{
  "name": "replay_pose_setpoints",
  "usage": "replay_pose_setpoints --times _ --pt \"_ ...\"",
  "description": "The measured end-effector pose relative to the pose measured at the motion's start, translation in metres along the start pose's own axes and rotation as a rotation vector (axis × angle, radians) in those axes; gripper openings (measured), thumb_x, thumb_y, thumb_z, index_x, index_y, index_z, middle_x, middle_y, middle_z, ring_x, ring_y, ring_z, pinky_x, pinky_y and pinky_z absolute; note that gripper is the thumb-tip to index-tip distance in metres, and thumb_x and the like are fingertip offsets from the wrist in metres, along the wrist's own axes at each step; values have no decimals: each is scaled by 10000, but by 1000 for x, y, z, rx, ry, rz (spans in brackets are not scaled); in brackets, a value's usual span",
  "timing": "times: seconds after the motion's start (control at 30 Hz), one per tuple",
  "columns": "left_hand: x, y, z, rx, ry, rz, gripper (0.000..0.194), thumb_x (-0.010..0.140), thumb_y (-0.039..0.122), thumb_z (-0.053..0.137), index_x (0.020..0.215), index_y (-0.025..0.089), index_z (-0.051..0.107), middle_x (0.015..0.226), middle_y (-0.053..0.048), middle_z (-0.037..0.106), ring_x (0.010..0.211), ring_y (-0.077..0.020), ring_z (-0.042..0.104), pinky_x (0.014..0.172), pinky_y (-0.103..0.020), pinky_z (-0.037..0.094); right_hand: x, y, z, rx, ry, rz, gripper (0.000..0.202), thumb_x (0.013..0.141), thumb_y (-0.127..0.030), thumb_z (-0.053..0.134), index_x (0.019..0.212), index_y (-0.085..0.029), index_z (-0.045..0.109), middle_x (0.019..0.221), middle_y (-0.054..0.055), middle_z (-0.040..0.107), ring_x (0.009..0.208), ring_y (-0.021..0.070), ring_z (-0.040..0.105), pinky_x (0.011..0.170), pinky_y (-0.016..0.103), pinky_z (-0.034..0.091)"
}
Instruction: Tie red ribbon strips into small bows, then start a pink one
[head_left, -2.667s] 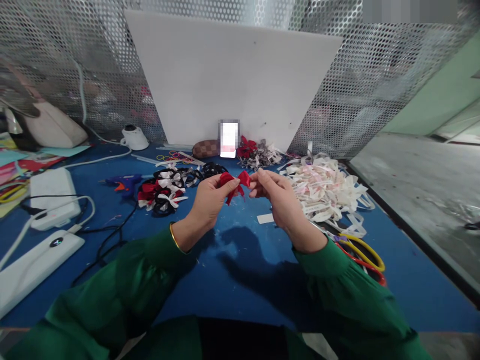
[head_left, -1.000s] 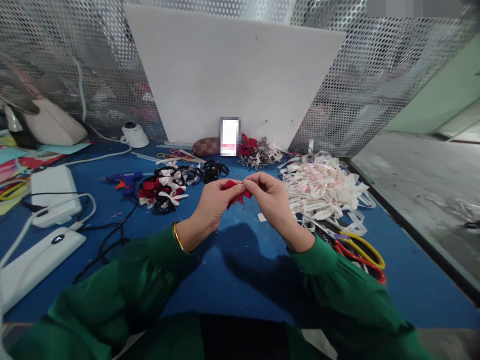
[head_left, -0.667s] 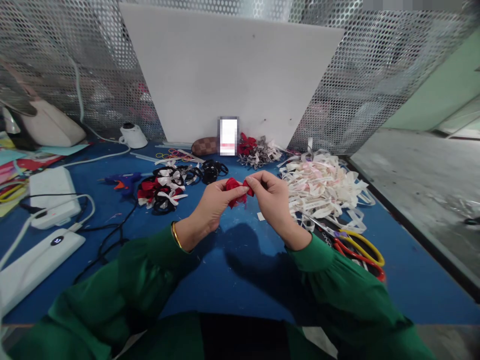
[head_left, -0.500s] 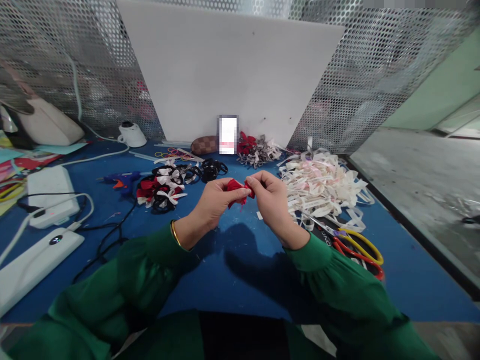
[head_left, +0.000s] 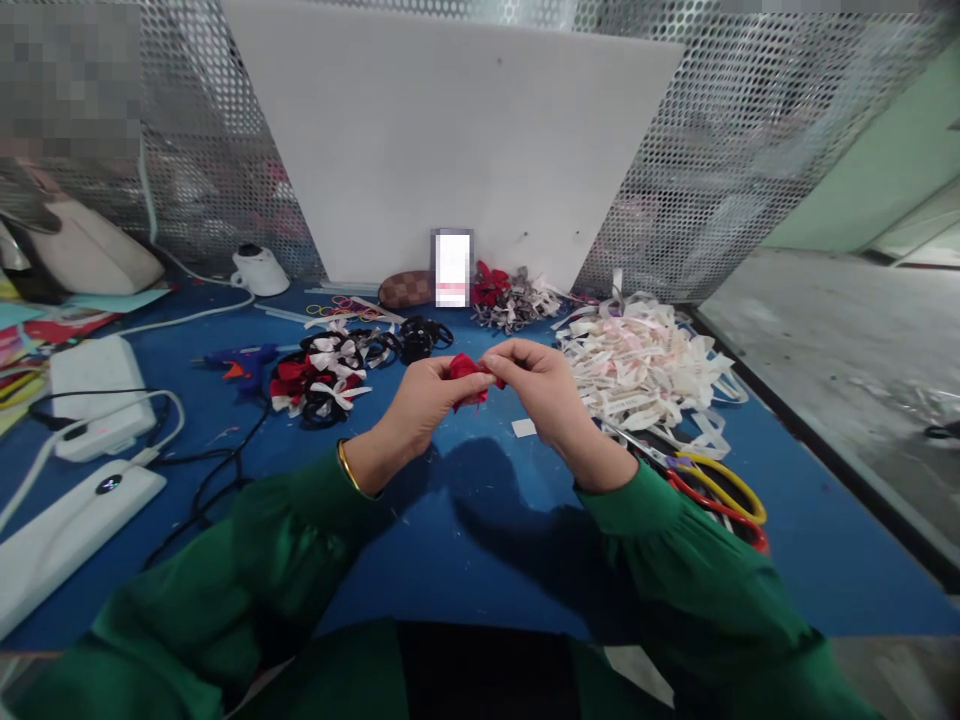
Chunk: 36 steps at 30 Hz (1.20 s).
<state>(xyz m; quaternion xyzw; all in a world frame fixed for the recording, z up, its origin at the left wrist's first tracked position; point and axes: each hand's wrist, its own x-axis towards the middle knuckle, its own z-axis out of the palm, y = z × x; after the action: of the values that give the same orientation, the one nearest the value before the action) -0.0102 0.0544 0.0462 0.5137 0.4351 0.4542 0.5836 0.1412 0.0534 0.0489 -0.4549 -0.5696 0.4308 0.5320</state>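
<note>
Between my two hands, above the middle of the blue table, is a red ribbon bow (head_left: 466, 368), partly covered by fingers. My left hand (head_left: 421, 402) pinches its left part between thumb and fingers. With thumb and forefinger, my right hand (head_left: 536, 385) grips the bow's right end. Left of my hands lies a pile of black hair ties with red and white bows (head_left: 319, 375). A small white tag (head_left: 523, 428) rests on the table under my right hand.
A heap of white ribbons (head_left: 645, 360) lies on the right, with red and yellow scissors (head_left: 724, 490) in front. At left are a blue glue gun (head_left: 244, 362), a white power bank (head_left: 82, 535) and cables. A phone (head_left: 451, 268) leans on the white board (head_left: 457, 140).
My right hand has moved slightly left, closer to my left hand. More of the white tag is uncovered. Both hands keep their hold on the red bow.
</note>
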Motion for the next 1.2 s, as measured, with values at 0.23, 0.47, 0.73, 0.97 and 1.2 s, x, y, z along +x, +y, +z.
replay_pose_setpoints --times 0.23,0.47,0.73,0.97,1.2 --pt "2 -1 -2 -46 48 25 266 687 391 822 696 142 729 627 -4 622 577 -95 490 568 -229 362 1 -2 -4 -101 57 -58 156 786 -336 678 761 -185 714 641 -17 609 614 120 489 593 265 384" --pt "2 -5 0 38 18 38 258 653 391 840 664 158 730 639 -16 656 612 -118 545 618 -242 426 2 3 -2 -87 -7 -5 171 773 -344 678 727 -180 695 569 -33 563 532 102 448 522 254 341" --pt "-4 -6 6 169 67 174 247 711 313 792 579 168 641 533 24 575 517 -100 468 536 -240 352 -1 10 12 146 132 88 232 707 -393 691 656 -186 597 550 -49 499 502 83 392 486 236 321" --pt "-13 -1 8 342 100 409 145 744 243 758 613 218 705 632 -8 652 647 -155 552 704 -280 436 -5 1 12 508 81 425 285 600 -337 828 633 -180 592 511 -37 510 457 84 432 440 225 366" --pt "-6 -6 6 228 157 317 136 711 294 793 641 204 719 607 7 631 600 -134 518 639 -260 414 1 -1 4 467 14 384 308 659 -421 822 709 -177 640 602 -24 588 509 89 495 524 236 447"
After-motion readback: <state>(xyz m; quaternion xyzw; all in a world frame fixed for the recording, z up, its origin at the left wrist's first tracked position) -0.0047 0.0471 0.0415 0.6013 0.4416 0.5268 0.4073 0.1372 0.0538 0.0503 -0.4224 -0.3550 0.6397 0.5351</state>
